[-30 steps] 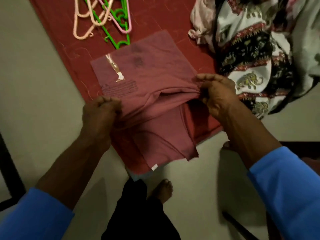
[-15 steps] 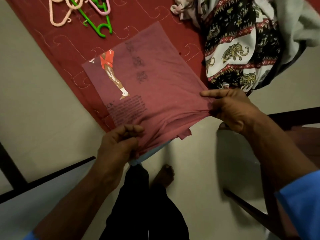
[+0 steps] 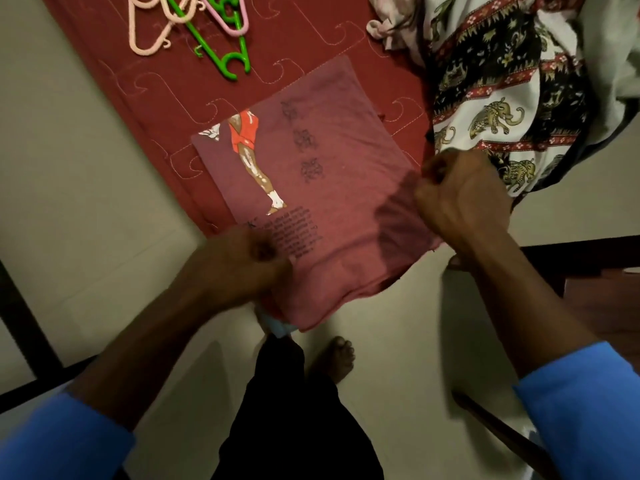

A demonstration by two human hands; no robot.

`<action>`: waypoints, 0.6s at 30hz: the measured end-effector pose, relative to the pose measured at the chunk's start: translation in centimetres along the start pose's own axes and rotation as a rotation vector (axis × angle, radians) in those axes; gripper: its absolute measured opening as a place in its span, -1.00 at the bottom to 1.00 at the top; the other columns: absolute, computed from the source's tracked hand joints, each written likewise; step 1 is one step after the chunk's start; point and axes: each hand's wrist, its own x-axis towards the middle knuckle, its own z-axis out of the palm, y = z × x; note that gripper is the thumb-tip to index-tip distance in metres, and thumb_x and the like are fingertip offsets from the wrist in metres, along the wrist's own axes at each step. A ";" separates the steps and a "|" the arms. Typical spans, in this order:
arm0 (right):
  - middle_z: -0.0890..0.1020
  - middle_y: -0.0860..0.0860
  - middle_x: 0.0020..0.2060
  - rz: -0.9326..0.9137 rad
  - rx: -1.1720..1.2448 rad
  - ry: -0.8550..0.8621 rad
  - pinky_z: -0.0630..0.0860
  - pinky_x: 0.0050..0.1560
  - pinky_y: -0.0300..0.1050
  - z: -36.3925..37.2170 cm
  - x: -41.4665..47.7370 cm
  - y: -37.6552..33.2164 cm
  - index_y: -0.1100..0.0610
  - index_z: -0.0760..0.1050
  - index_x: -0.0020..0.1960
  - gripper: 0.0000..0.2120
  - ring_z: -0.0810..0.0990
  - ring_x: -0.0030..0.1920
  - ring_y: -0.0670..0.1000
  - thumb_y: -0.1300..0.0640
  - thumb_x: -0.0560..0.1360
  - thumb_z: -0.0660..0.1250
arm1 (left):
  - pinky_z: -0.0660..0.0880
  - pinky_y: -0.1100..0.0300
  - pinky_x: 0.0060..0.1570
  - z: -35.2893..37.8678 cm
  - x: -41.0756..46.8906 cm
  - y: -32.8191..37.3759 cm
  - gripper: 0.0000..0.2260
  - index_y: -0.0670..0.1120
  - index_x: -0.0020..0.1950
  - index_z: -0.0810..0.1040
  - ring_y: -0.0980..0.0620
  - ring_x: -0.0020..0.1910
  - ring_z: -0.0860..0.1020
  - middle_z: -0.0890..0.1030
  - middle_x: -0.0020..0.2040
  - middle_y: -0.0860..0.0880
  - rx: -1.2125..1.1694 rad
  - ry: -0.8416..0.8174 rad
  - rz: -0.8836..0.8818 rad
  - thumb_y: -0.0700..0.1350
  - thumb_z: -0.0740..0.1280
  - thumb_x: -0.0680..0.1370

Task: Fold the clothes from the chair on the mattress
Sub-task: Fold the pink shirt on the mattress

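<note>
A dusty-red T-shirt (image 3: 332, 188) with a printed leg figure and dark text lies folded flat on the near corner of the red quilted mattress (image 3: 284, 81), its near edge hanging past the mattress. My left hand (image 3: 242, 268), blurred, grips the shirt's near-left edge. Above the shirt's right edge hovers my right hand (image 3: 464, 202), fingers curled on nothing visible, and it throws a shadow on the cloth. A heap of unfolded clothes (image 3: 512, 84), topped by an elephant-print fabric, sits on the mattress at the right.
Pink and green plastic hangers (image 3: 194, 26) lie at the mattress's far left. A light blue scrap (image 3: 277, 327) shows under the shirt's near edge. Dark chair parts (image 3: 575, 261) stand at the right. My bare foot (image 3: 336, 358) is on the pale floor.
The raised fold has been laid down and the shirt now lies flat. My right hand has come off the shirt's right edge and curled up. My left hand slid along the near edge.
</note>
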 end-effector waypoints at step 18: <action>0.60 0.06 -0.49 0.118 0.739 -0.067 0.58 -0.51 -0.05 6.4 15.2 -13.8 0.09 0.32 -0.17 -0.73 0.59 -0.55 0.07 0.15 0.72 0.13 | 0.50 0.09 -0.21 -11.5 15.2 -4.6 -0.82 -0.02 -0.17 0.62 -0.04 -0.23 0.65 0.62 -0.32 0.05 -0.184 0.399 -0.061 0.05 0.52 0.45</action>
